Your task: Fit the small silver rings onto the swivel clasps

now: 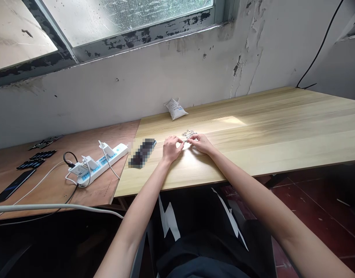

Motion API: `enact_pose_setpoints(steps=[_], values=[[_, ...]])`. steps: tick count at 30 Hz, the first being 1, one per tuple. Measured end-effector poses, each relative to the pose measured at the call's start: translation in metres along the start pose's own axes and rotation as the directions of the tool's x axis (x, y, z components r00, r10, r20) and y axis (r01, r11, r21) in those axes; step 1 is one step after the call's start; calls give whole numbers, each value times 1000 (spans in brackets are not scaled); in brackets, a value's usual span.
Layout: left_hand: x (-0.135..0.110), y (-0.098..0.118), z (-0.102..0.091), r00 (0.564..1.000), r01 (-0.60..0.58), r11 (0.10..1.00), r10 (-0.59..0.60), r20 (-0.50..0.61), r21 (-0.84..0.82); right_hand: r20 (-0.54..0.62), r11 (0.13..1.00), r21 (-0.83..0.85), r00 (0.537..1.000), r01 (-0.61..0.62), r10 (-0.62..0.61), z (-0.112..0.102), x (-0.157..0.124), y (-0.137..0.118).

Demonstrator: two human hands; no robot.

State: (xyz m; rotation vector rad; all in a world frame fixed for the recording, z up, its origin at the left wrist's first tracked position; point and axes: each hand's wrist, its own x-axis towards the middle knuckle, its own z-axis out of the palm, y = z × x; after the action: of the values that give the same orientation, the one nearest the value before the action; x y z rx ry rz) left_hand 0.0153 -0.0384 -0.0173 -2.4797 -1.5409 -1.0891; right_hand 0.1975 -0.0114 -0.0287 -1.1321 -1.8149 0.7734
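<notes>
My left hand (171, 148) is closed in a pinch above the light wooden table, thumb and forefinger pressed together. Facing it, my right hand (202, 143) pinches from the other side, and the fingertips of the two almost meet. Between them is a small shiny metallic piece (185, 141), too small for its kind to show. Just beyond the fingertips lies a loose pile of small metallic pieces (190, 133), some of them ring-like.
A white printed packet (176, 109) stands near the wall. To the left are a pixelated dark object (142, 153), a power strip (115, 154) with chargers and cables, a phone (14, 186) and several dark electronic parts (31, 164). A white cable (58, 207) crosses the lower left foreground.
</notes>
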Motion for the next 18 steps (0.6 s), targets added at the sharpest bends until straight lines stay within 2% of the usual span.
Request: enact_pose_setpoints(steps=[7, 10, 13, 18], values=[[1, -1, -1, 999, 33, 999, -34, -6, -38, -25, 1000, -17, 1000, -8, 8, 0, 1, 3], [1, -2, 0, 1000, 12, 998, -11, 12, -57, -15, 1000, -13, 1000, -5, 5, 0, 1, 3], [1, -2, 1, 999, -10, 999, 12, 53, -45, -2, 1000, -6, 1000, 1, -1, 0, 1, 2], [1, 0, -1, 999, 21, 999, -20, 43, -28, -3, 1000, -11, 1000, -3, 3, 0, 1, 3]])
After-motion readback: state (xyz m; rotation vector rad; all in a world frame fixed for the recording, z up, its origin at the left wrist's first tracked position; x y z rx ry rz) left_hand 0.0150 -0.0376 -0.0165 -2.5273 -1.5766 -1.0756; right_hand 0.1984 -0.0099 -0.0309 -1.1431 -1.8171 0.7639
